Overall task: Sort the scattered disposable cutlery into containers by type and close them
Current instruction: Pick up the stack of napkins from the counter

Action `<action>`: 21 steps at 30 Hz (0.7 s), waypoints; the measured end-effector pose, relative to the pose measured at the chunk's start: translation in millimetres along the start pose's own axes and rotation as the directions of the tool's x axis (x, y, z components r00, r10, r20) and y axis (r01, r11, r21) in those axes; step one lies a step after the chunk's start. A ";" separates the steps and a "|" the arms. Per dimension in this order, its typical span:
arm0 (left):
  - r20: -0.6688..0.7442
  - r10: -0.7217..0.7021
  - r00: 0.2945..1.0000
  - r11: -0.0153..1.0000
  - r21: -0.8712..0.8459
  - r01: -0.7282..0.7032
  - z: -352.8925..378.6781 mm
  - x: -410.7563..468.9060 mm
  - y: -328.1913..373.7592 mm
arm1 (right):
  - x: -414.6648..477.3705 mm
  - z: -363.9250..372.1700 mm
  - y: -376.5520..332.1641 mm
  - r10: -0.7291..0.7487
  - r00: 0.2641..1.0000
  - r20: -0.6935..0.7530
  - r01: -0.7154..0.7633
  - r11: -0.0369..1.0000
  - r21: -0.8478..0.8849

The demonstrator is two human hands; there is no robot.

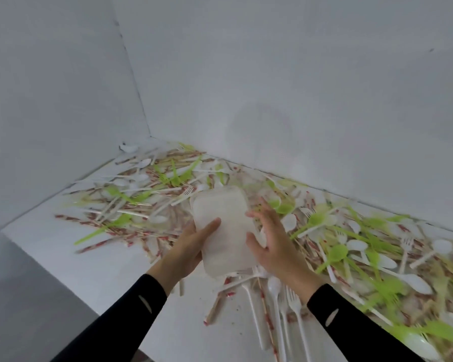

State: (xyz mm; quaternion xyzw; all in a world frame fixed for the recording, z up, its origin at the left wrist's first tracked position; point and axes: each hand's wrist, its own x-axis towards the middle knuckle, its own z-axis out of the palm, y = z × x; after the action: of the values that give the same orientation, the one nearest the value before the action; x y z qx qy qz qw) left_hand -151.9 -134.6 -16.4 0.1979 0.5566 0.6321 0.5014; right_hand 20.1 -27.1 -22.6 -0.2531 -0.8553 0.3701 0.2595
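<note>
A translucent white rectangular plastic container (224,226) is held above the table, at the centre of the head view. My left hand (191,246) grips its left edge from below, thumb lying across its face. My right hand (272,236) is at its right edge with fingers spread and the thumb touching the container's side. Beneath and all around lies scattered disposable cutlery: green spoons and forks (335,253), white spoons (413,282), white forks (293,300) and paper-wrapped chopsticks (94,222).
The white table (63,246) stands in a corner between two white walls. Its left edge (47,267) drops off to a grey floor. Cutlery covers the far and right parts of the top. The picture is blurred by motion.
</note>
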 end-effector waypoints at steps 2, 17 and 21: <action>0.012 0.013 1.000 1.000 0.007 -0.013 -24.6 -1.2 8.3 | 22.4 14.5 -19.6 0.261 0.957 0.122 -0.282 0.938 0.201; -0.195 0.133 0.972 0.991 -0.002 -0.136 -173.9 -10.8 50.0 | 114.3 119.8 -58.1 0.299 0.927 0.226 -0.299 0.954 -0.035; -0.247 0.144 0.958 0.989 -0.007 -0.150 -196.3 -17.5 57.3 | 141.5 131.7 -31.7 0.330 0.921 0.207 -0.206 0.863 -0.461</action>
State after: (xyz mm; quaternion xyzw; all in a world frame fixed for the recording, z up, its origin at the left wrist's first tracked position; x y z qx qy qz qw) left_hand -327.0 -241.7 -18.6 0.1524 0.5900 0.6943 0.3829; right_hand -175.0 -23.7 -39.9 -0.3669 -0.8994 0.2367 0.0196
